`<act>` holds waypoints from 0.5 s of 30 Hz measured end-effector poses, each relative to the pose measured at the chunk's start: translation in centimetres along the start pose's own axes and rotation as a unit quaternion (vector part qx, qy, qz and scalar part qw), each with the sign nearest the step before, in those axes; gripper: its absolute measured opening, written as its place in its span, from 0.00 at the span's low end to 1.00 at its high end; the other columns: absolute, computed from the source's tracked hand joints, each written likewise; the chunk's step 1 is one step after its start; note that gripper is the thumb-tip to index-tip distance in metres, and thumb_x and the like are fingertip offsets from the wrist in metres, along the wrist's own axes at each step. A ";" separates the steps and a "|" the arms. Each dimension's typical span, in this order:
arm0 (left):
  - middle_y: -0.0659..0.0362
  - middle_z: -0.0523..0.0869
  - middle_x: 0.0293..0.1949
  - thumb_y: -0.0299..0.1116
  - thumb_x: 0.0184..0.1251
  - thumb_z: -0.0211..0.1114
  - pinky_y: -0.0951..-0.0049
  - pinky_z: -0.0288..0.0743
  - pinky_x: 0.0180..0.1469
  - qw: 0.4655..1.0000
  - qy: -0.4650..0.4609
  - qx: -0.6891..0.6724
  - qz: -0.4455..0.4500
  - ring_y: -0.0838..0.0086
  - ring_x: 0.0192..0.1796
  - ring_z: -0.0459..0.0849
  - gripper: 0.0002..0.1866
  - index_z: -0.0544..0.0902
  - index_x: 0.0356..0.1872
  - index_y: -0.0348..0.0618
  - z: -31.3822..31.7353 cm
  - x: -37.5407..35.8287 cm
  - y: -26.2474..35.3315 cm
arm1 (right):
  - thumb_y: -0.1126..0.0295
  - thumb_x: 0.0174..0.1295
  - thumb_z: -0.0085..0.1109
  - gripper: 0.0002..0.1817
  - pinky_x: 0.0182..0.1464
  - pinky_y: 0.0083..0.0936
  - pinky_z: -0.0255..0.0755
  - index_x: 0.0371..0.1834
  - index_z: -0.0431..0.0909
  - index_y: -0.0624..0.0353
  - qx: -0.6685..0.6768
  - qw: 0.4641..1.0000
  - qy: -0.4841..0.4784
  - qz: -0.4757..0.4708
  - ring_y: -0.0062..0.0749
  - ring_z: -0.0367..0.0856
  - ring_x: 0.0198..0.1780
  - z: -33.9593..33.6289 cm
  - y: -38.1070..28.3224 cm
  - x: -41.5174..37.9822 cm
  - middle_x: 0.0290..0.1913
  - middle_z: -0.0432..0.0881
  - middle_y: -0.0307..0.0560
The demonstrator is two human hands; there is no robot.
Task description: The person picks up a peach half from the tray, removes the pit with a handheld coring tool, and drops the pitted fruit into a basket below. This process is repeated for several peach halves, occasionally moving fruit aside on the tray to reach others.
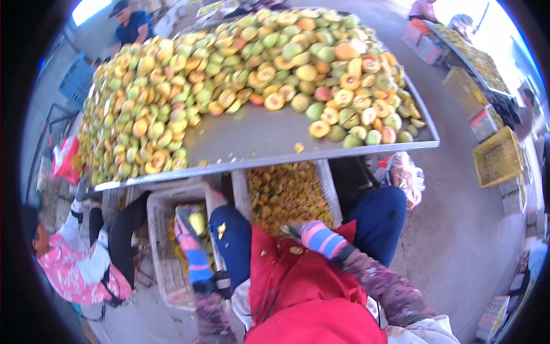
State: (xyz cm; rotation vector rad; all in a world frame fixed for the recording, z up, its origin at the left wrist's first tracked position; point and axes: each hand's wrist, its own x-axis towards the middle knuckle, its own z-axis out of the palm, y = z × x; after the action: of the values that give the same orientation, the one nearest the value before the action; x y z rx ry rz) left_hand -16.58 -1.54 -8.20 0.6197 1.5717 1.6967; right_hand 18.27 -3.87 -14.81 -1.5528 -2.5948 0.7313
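Observation:
My left hand [187,232], in a pink-and-blue striped glove, is over the white crate [158,252] at my left. Pale yellow-green fruit [198,222] shows right beside its blurred fingers. In a matching striped glove, my right hand [312,234] is closed in front of my red apron [298,286], at the near edge of the middle crate [242,198]. I cannot tell what its fingers hold. Small cut fruit pieces [286,192] fill that crate. Above both crates, a metal table [246,137] carries a heap of whole and halved peaches [240,63].
A person in a pink patterned top [74,269] sits at my left, and another person [133,26] is across the table. A clear plastic bag [405,179] hangs by my right knee. Yellow crates [497,157] and a second fruit-laden table [467,54] stand off to the right.

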 end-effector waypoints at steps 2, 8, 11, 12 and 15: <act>0.47 0.75 0.58 0.39 0.64 0.61 0.61 0.68 0.62 0.721 0.011 0.638 0.271 0.57 0.58 0.75 0.21 0.78 0.55 0.41 -0.6 0.7 2.5 | 0.59 0.62 0.52 0.15 0.43 0.45 0.74 0.47 0.70 0.53 0.077 0.989 -0.028 0.122 0.50 0.82 0.40 -1.4 0.1 -0.7 0.37 0.83 0.54; 0.49 0.79 0.53 0.33 0.55 0.65 0.61 0.70 0.60 0.742 -0.344 0.326 0.474 0.54 0.56 0.77 0.23 0.78 0.55 0.46 26.4 -5.2 7.1 | 0.55 0.61 0.54 0.13 0.33 0.46 0.74 0.38 0.73 0.53 0.180 0.976 0.097 0.072 0.53 0.81 0.32 -1.0 0.5 -1.3 0.29 0.82 0.55; 0.54 0.77 0.58 0.44 0.58 0.64 0.59 0.63 0.66 0.616 -0.532 0.281 0.508 0.56 0.63 0.72 0.23 0.77 0.57 0.55 42.3 -11.2 3.2 | 0.54 0.62 0.53 0.14 0.34 0.46 0.74 0.40 0.74 0.52 0.195 0.970 0.093 0.109 0.53 0.81 0.32 -1.6 0.4 -2.2 0.31 0.82 0.54; 0.57 0.72 0.64 0.51 0.60 0.60 0.52 0.55 0.69 0.506 -0.559 0.323 0.572 0.59 0.68 0.65 0.24 0.77 0.57 0.58 47.2 -12.9 1.6 | 0.54 0.63 0.52 0.14 0.35 0.47 0.74 0.40 0.74 0.52 0.211 0.965 0.093 0.121 0.53 0.81 0.33 -1.4 0.6 -2.2 0.32 0.82 0.54; 0.63 0.65 0.69 0.61 0.63 0.51 0.35 0.41 0.69 0.293 -0.576 0.493 0.582 0.57 0.72 0.57 0.28 0.75 0.60 0.64 56.0 -16.8 -1.6 | 0.53 0.64 0.50 0.16 0.38 0.47 0.74 0.40 0.73 0.55 0.226 0.956 0.159 0.102 0.55 0.80 0.36 1.1 2.6 -2.0 0.34 0.82 0.56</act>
State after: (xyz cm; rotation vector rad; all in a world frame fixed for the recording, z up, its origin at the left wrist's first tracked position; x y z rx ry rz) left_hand 36.85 20.73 0.03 3.1881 0.4965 -0.1093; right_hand 21.12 -4.97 -16.46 -1.6353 -1.8927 0.9186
